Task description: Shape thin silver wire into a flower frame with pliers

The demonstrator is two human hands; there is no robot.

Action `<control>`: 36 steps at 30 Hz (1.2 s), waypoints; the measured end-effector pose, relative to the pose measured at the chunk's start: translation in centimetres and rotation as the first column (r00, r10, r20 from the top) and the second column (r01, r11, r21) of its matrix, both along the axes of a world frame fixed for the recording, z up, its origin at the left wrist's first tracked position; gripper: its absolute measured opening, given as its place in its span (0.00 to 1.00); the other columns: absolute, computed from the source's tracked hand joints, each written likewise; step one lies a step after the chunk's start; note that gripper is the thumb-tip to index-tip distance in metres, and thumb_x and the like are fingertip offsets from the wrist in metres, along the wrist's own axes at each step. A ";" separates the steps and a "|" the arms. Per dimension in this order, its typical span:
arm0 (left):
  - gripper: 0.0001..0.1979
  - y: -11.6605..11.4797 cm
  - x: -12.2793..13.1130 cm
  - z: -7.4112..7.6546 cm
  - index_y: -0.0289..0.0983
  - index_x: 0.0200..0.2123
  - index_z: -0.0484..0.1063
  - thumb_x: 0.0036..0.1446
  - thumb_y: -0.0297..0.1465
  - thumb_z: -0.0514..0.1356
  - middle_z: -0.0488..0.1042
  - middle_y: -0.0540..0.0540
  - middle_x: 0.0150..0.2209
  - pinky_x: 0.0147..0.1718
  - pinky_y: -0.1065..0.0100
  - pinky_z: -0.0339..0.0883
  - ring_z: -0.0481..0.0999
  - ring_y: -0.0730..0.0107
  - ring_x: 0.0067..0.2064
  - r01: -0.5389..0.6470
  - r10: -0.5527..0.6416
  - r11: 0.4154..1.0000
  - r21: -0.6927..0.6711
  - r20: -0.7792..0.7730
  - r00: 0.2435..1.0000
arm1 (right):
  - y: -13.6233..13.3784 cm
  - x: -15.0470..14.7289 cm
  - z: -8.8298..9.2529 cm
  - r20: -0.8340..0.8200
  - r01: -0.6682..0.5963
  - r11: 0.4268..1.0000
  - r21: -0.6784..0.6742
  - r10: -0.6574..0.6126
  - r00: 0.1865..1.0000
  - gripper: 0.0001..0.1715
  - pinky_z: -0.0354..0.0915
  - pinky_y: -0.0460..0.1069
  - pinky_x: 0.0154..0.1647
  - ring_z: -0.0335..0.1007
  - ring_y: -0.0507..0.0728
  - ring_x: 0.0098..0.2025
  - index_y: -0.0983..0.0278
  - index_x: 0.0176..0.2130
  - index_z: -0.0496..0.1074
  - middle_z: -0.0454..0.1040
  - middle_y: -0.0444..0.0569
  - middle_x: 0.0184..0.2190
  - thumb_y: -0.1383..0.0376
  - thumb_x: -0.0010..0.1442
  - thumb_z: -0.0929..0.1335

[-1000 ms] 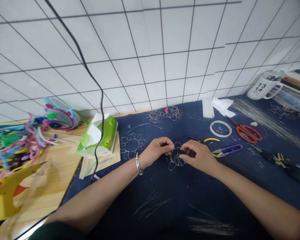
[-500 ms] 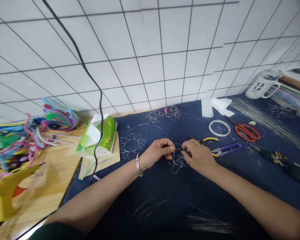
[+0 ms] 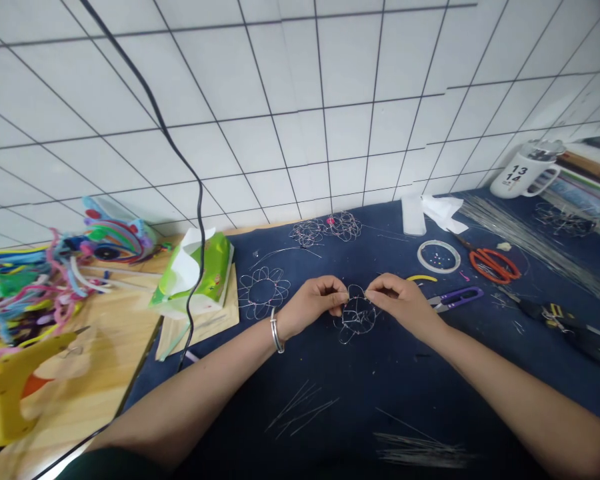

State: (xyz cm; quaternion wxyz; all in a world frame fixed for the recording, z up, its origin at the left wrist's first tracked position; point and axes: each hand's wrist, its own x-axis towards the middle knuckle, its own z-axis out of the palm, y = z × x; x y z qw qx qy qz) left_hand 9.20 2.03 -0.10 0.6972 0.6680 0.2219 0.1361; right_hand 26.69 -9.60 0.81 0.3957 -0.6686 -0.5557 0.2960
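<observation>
Between my two hands a looped wire flower shape (image 3: 359, 319) hangs just over the dark blue cloth. My left hand (image 3: 320, 301), with a silver bangle at its wrist, pinches the wire at the upper left of the shape. On the other side my right hand (image 3: 403, 300) grips its upper right edge between thumb and fingertips. A flat wire flower (image 3: 264, 292) with round petals lies left of my left hand. Behind both hands rest more tangled wire flowers (image 3: 326, 229), one with a pink bit on it. Where exactly the fingertips meet the wire is partly hidden.
Right of my hands lie purple-handled snips (image 3: 457, 298), yellow-handled pliers (image 3: 423, 277), orange scissors (image 3: 495, 265) and a white ring-shaped dish (image 3: 439, 257) of beads. Cut wires (image 3: 420, 449) lie in front. A green tissue pack (image 3: 210, 270), black cable (image 3: 200, 200) and yellow glue gun (image 3: 23, 373) are leftward.
My right hand has shifted slightly right, its fingers now at the shape's upper right. The wire shape has turned and spread open between the hands. My left hand has barely moved.
</observation>
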 end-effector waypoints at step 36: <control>0.08 -0.2 0.0 -0.7 0.34 0.34 0.66 0.53 0.33 0.57 0.66 0.51 0.28 0.27 0.74 0.64 0.67 0.81 0.25 -0.055 0.054 0.992 0.117 0.006 0.999 | -0.2 -0.7 -1.0 0.477 -0.155 0.963 0.220 0.032 0.878 0.02 0.60 0.51 0.43 0.63 0.54 0.40 0.61 0.31 0.68 0.66 0.47 0.35 0.67 0.52 0.66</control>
